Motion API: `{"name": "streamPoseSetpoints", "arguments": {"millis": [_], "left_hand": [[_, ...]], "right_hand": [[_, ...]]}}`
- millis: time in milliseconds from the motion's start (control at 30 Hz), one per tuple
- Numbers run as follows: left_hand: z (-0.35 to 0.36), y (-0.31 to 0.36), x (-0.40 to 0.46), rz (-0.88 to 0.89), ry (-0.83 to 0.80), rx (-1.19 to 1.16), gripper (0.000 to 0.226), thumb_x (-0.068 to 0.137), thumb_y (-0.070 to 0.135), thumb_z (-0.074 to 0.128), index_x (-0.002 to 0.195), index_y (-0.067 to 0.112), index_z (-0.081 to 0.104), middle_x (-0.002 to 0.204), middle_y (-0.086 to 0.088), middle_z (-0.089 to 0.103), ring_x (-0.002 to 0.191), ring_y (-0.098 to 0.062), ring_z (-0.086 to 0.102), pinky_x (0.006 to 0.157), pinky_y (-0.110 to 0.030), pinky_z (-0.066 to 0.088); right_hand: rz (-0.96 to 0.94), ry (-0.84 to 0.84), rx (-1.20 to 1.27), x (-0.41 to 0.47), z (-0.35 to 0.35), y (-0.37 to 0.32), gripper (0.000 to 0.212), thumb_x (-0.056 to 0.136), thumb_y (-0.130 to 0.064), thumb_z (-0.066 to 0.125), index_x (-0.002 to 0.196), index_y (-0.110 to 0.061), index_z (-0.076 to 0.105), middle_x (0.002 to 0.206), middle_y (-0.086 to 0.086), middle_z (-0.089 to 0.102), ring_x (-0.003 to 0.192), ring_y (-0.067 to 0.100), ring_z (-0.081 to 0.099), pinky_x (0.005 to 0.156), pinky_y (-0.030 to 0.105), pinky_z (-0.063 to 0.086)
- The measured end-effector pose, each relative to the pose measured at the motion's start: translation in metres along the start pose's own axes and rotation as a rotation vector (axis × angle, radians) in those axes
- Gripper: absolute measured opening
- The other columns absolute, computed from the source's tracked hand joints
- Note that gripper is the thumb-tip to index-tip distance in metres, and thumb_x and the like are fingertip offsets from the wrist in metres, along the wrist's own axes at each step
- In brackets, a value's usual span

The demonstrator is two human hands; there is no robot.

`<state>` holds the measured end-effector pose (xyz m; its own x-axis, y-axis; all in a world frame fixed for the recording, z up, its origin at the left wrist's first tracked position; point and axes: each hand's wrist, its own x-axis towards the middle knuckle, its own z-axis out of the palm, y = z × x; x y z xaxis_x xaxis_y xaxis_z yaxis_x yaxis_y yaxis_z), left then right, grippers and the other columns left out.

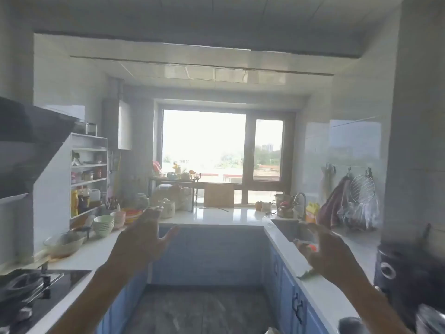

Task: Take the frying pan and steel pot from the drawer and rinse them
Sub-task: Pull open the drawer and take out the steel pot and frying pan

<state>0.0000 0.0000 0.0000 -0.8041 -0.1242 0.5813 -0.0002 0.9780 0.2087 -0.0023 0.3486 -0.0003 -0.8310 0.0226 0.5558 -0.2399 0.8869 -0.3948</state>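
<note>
Both hands are raised in the air with spread fingers and hold nothing: left hand, right hand. Behind the right one is the sink in the white counter.

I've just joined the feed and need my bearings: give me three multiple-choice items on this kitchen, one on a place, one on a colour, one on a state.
1. Where is the sink?
A. left counter
B. right counter
C. under the hood

2. What colour are the lower cabinet doors?
A. blue
B. red
C. black

3. What are the left hand and right hand doing?
A. both gripping a pan
B. one holding a pot
C. both open and empty

Answers: 1 B, the basin sits in the right counter by the tap. 2 A, the fronts are blue. 3 C, fingers spread, nothing held.
</note>
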Motion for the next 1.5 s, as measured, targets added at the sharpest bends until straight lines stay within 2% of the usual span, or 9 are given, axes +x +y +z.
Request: {"name": "streamPoseSetpoints", "arguments": {"millis": [200,333,500,700,833,1000,1233,1400,1500], "left_hand": [[0.074,-0.041,0.136,0.029,-0.034,-0.033,0.069,0.089,0.062,0.039,0.145,0.023,0.028,0.153,0.006,0.031,0.14,-0.012,0.032,0.108,-0.031,0.033],[0.139,-0.046,0.219,0.022,-0.055,-0.045,0.07,0.087,0.065,0.037,0.143,0.023,0.032,0.15,0.008,0.032,0.138,-0.014,0.035,0.103,-0.035,0.04],[0.244,-0.04,0.317,0.042,-0.076,-0.075,0.064,0.088,0.061,0.041,0.141,0.024,0.034,0.147,0.009,0.034,0.135,-0.015,0.039,0.103,-0.039,0.041],[0.348,-0.026,0.448,0.039,-0.122,-0.068,0.055,0.089,0.058,0.042,0.133,0.025,0.038,0.139,0.007,0.041,0.128,-0.016,0.044,0.095,-0.036,0.041],[0.414,-0.012,0.552,0.04,-0.114,-0.085,0.058,0.09,0.057,0.041,0.139,0.028,0.033,0.144,0.011,0.038,0.131,-0.016,0.042,0.099,-0.036,0.04],[0.509,-0.021,0.656,0.009,-0.128,-0.112,0.059,0.09,0.058,0.04,0.142,0.03,0.033,0.143,0.012,0.043,0.128,-0.013,0.048,0.097,-0.036,0.042],[0.676,-0.068,0.787,0.002,-0.215,-0.23,0.053,0.089,0.06,0.041,0.137,0.037,0.039,0.135,0.02,0.052,0.115,-0.009,0.058,0.093,-0.036,0.044],[0.809,-0.101,0.888,-0.049,-0.373,-0.366,0.046,0.092,0.053,0.043,0.135,0.036,0.043,0.121,0.019,0.059,0.114,-0.005,0.056,0.09,-0.031,0.043],[0.901,-0.106,0.922,-0.065,-0.58,-0.47,0.039,0.092,0.05,0.047,0.128,0.037,0.05,0.106,0.02,0.063,0.103,-0.001,0.06,0.092,-0.03,0.047]], "right_hand": [[0.037,-0.034,0.065,0.14,0.074,0.002,0.051,0.086,-0.037,0.059,0.134,-0.026,0.047,0.133,0.0,0.057,0.105,0.016,0.064,0.095,0.038,0.049],[0.067,-0.014,0.071,0.217,0.13,0.026,0.041,0.086,-0.03,0.061,0.126,-0.023,0.055,0.122,0.0,0.064,0.076,0.006,0.063,0.081,0.029,0.05],[0.088,0.004,0.052,0.314,0.227,0.077,0.039,0.085,-0.026,0.064,0.123,-0.02,0.058,0.125,0.0,0.061,0.101,0.015,0.057,0.081,0.023,0.035],[0.116,-0.022,0.042,0.453,0.311,0.152,0.04,0.083,-0.029,0.066,0.122,-0.021,0.06,0.125,-0.001,0.062,0.115,0.02,0.056,0.091,0.03,0.041],[0.137,-0.032,0.073,0.569,0.367,0.19,0.038,0.082,-0.03,0.067,0.119,-0.025,0.062,0.121,0.0,0.065,0.113,0.021,0.058,0.091,0.032,0.042],[0.081,-0.102,0.114,0.68,0.456,0.212,0.034,0.081,-0.027,0.068,0.115,-0.026,0.063,0.114,-0.014,0.059,0.111,0.008,0.054,0.094,0.024,0.039],[0.063,-0.222,0.106,0.823,0.616,0.255,0.029,0.084,-0.033,0.065,0.112,-0.034,0.059,0.128,-0.011,0.054,0.124,0.01,0.049,0.102,0.03,0.037],[0.15,-0.437,0.126,0.933,0.733,0.293,0.02,0.084,-0.031,0.064,0.097,-0.045,0.056,0.124,-0.012,0.058,0.117,0.009,0.054,0.095,0.026,0.042],[0.339,-0.56,0.332,0.969,0.8,0.318,0.013,0.087,-0.02,0.063,0.098,-0.025,0.068,0.103,-0.002,0.071,0.09,0.007,0.066,0.074,0.018,0.047]]}}
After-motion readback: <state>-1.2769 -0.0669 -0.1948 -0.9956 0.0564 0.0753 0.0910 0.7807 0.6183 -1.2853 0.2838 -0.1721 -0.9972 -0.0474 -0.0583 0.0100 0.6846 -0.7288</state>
